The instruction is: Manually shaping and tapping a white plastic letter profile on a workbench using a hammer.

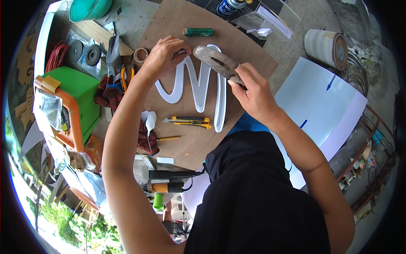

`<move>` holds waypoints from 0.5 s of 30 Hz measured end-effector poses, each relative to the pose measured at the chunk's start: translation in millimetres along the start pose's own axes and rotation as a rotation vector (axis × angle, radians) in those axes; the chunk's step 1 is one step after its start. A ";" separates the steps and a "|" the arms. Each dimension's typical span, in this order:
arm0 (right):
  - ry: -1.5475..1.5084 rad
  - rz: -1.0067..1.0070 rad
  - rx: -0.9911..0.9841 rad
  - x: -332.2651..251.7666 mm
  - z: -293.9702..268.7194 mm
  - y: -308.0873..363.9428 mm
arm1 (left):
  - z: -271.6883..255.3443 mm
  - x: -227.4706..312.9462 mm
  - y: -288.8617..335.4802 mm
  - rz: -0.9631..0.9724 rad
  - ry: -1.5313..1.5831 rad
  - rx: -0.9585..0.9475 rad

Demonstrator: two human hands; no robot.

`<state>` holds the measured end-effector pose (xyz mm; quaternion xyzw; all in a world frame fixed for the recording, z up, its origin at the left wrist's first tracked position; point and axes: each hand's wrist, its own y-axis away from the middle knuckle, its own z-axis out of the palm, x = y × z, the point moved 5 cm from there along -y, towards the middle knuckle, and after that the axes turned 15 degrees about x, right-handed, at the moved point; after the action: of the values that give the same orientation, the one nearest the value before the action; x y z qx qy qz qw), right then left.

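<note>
A white, curving, letter-shaped channel piece with raised walls (199, 91) lies on the brown board (249, 63). My left hand (165, 55) is at its upper left, with the fingers curled and pressed together at the top of a stroke. Whatever they pinch there is hidden. In my right hand (257, 93) is a worn, grey-brown long tool with a slot down its middle (215, 60). It points to the upper left, its rounded end above the piece and near my left fingers. A green lighter (198, 31) rests just beyond.
Yellow-and-black utility knives (188, 122), a white nozzle bottle (150, 122) and a plaid cloth (146, 142) lie nearer me. Leftward are a tape roll (140, 55), orange-handled pliers (123, 78) and a green box (80, 99). A white sheet (315, 110) spreads at right, below a striped drum (320, 48).
</note>
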<state>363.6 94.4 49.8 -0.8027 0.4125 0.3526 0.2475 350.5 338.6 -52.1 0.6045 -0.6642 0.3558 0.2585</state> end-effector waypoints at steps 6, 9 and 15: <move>0.076 -0.059 -0.039 -2.4 22.0 -8.5 | 0.9 -6.0 4.1 0.012 -0.030 0.015; 0.096 -0.059 -0.056 1.7 25.9 -7.6 | 4.2 -8.4 4.5 0.042 -0.002 0.007; 0.079 -0.133 -0.017 -8.6 21.6 -8.2 | 2.7 -4.8 5.9 0.102 -0.012 0.077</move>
<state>359.1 117.8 43.8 -0.8435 0.3648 0.3070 0.2472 345.5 339.6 -58.4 0.5813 -0.6816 0.3903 0.2126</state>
